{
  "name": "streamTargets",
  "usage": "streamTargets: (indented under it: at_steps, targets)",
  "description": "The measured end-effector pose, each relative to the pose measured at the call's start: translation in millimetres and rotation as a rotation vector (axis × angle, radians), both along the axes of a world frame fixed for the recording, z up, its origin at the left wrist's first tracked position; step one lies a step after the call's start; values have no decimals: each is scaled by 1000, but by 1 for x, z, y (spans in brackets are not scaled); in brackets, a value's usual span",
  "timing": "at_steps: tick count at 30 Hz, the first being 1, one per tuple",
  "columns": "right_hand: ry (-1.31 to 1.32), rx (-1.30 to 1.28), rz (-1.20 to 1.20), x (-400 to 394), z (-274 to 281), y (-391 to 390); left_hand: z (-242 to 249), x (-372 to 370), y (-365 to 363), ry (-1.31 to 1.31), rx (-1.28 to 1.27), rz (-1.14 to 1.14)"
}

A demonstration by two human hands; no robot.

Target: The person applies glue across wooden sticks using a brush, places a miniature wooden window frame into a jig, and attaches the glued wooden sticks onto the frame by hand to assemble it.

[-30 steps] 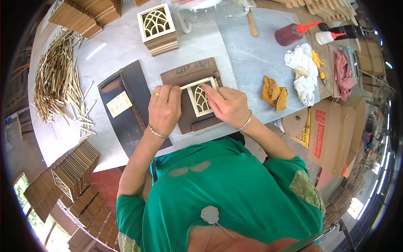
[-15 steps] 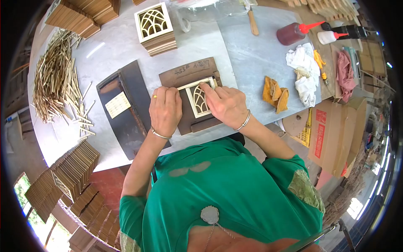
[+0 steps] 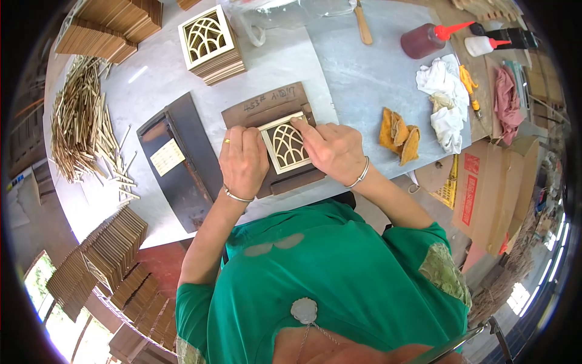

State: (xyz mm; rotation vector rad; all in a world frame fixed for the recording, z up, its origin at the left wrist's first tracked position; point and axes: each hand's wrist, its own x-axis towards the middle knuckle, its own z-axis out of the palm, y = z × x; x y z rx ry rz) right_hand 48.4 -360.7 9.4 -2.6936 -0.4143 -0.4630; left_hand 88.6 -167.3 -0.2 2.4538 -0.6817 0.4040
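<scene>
A small pale wooden lattice panel with curved tracery lies on a dark brown board with handwriting along its far edge. My left hand is closed at the panel's left edge, its fingertips curled down out of sight. On the other side my right hand is closed on the panel's right edge, with a fingertip at the far right corner. Left of the board lies a dark plate carrying a small slatted wooden piece.
A stack of lattice panels stands beyond the board. Thin wooden sticks are heaped at left. To the right are an orange-brown cloth, white rags, a dark red bottle and a white bottle.
The right side of the panel's frame now sits squarely against the lattice, and both hands have pressed in at its edges. The whole view has shifted slightly.
</scene>
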Motion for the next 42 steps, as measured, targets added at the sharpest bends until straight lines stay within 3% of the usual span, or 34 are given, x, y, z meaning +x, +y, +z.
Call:
streamTargets:
  at_steps: [8,14,23,36,42]
  targets:
    - [29,51,-7,-1,2,2,4,-2,4,64,-33,26]
    - [37,71,-20,-20,12,-6,27,-26,20,581,-385,215]
    - [86,131,26,-33,6,-6,30,-37,16,1016,-834,137]
    - [106,146,32,-32,7,-3,27,-43,12,968,-845,185]
    - [106,94,48,-36,7,-2,31,-48,12,850,-606,152]
